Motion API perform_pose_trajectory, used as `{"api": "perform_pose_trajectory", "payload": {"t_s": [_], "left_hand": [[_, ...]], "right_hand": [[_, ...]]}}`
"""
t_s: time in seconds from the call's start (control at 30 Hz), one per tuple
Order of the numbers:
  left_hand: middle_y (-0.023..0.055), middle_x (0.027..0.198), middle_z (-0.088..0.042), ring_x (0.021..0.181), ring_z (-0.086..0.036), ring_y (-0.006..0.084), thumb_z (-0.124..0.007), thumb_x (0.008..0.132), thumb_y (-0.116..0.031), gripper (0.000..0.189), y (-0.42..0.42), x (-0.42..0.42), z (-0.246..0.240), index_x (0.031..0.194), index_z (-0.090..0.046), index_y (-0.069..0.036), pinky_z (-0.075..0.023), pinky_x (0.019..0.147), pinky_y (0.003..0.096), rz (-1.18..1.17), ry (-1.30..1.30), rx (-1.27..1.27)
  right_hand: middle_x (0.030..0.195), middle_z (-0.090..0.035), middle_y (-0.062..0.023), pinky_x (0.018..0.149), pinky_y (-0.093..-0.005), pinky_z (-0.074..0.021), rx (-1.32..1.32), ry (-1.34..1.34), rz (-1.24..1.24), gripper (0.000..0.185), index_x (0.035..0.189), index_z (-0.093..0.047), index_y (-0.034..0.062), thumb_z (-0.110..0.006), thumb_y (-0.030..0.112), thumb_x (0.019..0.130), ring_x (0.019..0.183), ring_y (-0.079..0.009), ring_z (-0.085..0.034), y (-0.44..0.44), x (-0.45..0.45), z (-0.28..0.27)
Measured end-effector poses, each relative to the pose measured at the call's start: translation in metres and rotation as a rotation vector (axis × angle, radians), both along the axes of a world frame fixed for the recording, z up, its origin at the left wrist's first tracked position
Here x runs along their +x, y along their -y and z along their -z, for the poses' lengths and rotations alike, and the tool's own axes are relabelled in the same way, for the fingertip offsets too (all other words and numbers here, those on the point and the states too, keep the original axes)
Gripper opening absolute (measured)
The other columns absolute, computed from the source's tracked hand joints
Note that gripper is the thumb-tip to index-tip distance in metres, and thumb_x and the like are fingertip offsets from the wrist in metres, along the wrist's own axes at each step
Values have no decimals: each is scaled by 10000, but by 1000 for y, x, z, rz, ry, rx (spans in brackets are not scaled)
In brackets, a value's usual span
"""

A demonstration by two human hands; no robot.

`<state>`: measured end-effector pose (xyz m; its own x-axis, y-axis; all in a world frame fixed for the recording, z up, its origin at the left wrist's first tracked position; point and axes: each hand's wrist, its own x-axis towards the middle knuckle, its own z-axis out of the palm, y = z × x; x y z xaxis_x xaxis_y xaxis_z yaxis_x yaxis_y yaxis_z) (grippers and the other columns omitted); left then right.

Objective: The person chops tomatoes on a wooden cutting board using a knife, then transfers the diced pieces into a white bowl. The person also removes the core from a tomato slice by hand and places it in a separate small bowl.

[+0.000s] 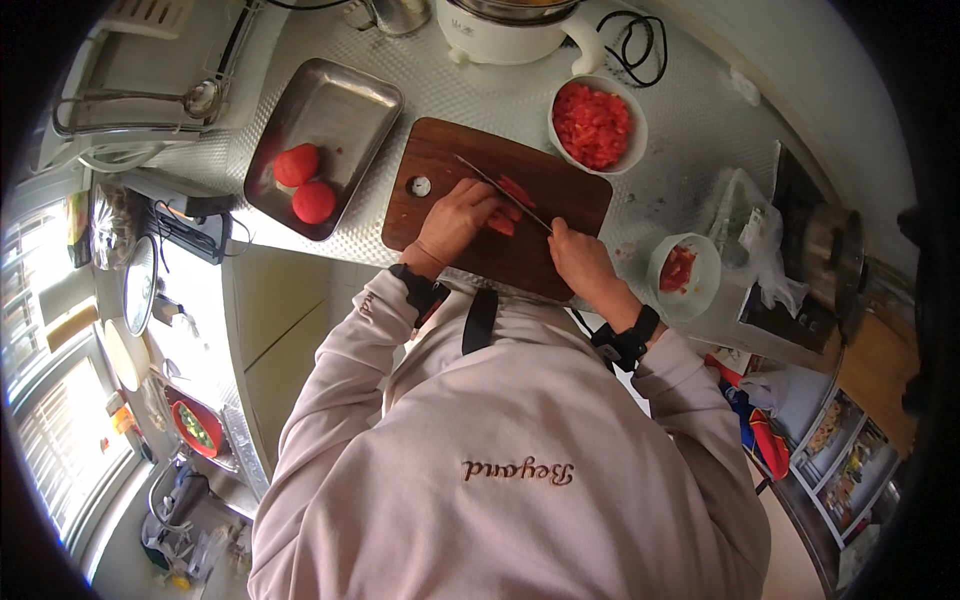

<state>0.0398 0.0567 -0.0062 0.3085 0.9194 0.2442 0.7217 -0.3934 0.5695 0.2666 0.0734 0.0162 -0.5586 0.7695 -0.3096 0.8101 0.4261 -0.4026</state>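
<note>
On a dark wooden cutting board [450, 150], my right hand [581, 259] grips a kitchen knife [504, 191] whose blade slants up to the left. My left hand [461, 217] rests by the blade with bent fingers on red tomato pieces [501, 222]; more slices [517, 193] lie just beyond the blade. A metal tray [337, 97] to the left bears two peeled tomatoes [304, 184]. Diced tomato [591, 126] fills a white bowl [637, 142] touching or close to the board's far right corner. A smaller pale bowl [694, 296] at the right contains red scraps [677, 268].
A white electric pot [499, 37] stands behind the board, with a black cable [645, 52] beside it. At the right are a plastic bag [750, 232] with something green and a lidded pan [832, 259] on a black stove. The counter's near edge runs just before my body.
</note>
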Motion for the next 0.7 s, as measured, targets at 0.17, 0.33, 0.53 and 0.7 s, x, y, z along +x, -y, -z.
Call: {"api": "perform_pose_trajectory", "payload": {"t_s": [0.17,0.33,0.53,0.7], "left_hand": [[29,1002,-557,941,-543,232,-548,713,-92,261,12,-1,-10,960,-630,-119,-479,799,329,-2,-52,93],[28,1017,-543,940,-529,233,-537,729,-89,302,31,1,-10,1016,-626,-127,-461,827,335,14,-73,46],[38,1017,-546,950,-520,234,-533,733,-90,307,33,1,3,1024,-626,-128,-461,836,333,0,-26,32],[28,997,-557,945,-522,229,-529,732,-82,308,34,4,4,1011,-633,-159,-461,836,322,-16,23,15]], "right_hand": [[640,-593,-186,513,-477,-473,7,-70,9,161,881,-420,24,-510,157,889,618,-382,-603,0,3,-11],[630,-588,-191,520,-479,-473,-43,5,-58,162,878,-429,24,-520,158,879,617,-384,-604,3,4,-33],[623,-603,-193,505,-474,-489,-60,35,-126,122,839,-443,21,-470,133,881,604,-371,-621,0,1,-40],[627,-605,-203,509,-475,-495,-94,56,-131,110,840,-448,14,-454,115,883,605,-378,-622,0,-2,-38]]}}
